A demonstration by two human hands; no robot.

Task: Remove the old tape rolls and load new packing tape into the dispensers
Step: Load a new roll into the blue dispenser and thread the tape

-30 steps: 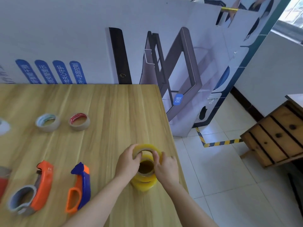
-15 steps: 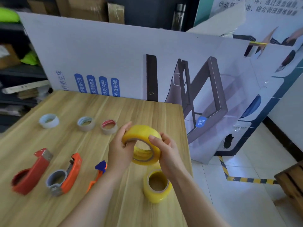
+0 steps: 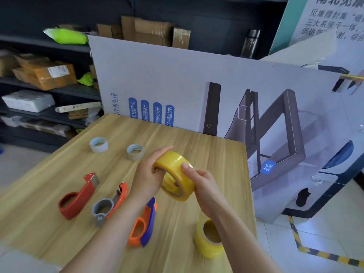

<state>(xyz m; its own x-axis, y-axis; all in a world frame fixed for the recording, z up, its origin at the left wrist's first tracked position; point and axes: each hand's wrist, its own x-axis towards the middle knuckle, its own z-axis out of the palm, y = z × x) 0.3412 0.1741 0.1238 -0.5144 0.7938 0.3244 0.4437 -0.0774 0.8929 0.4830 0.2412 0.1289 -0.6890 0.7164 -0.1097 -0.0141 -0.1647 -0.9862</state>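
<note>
Both hands hold a new yellow tape roll (image 3: 173, 166) tilted in the air above the wooden table (image 3: 216, 154). My left hand (image 3: 147, 178) grips its left rim with fingers in the core. My right hand (image 3: 202, 184) pinches its right side, thumb on the outer face. A stack of yellow rolls (image 3: 206, 239) stands on the table below my right wrist. Three dispensers lie at the left: a red one (image 3: 78, 196), an orange and grey one (image 3: 110, 203), an orange and blue one (image 3: 143, 225). Two nearly empty old rolls (image 3: 98, 144) (image 3: 135, 151) lie farther back.
A large printed cardboard panel (image 3: 197, 79) stands along the table's far edge and right side. Dark shelves with parcels (image 3: 45, 73) fill the back left. The table's right edge drops to a tiled floor with striped hazard tape (image 3: 315, 253).
The yellow roll has been lifted off the stack and raised between both hands, then turned more on edge. The camera has tilted up and to the left, which reveals the shelves.
</note>
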